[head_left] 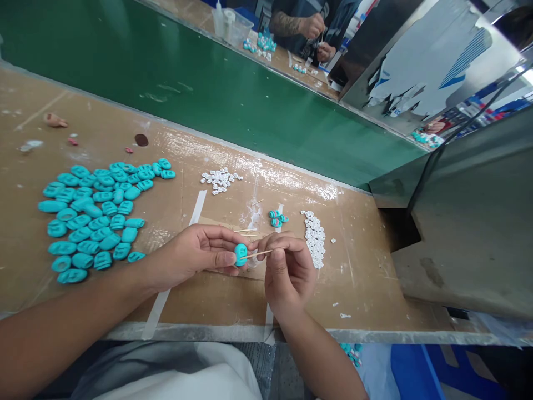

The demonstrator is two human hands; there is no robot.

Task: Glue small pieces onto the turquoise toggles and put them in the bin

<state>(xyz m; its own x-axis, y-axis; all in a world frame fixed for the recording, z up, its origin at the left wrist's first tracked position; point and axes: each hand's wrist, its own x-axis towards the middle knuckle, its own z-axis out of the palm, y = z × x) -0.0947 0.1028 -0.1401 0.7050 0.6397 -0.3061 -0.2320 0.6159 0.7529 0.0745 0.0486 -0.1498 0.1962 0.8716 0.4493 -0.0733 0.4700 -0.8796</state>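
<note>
My left hand (195, 255) pinches one small turquoise piece (240, 254) between thumb and fingers, just above the cardboard-covered table (366, 266). My right hand (287, 266) grips a thin wooden stick (260, 254) whose tip touches the turquoise piece. A big pile of the same turquoise pieces (95, 216) lies to the left. Small white parts sit in one heap (220, 179) further back and in a strip (315, 238) right of my right hand. A few turquoise pieces with white inserts (277, 218) lie just beyond my hands.
A green conveyor belt (200, 83) runs behind the table. Across it another person's hands (314, 33) work among turquoise parts and plastic containers (229, 23). A grey metal housing (470, 233) stands at the right. Spare sticks (245, 230), a brown disc (141, 139) and pink scraps lie about.
</note>
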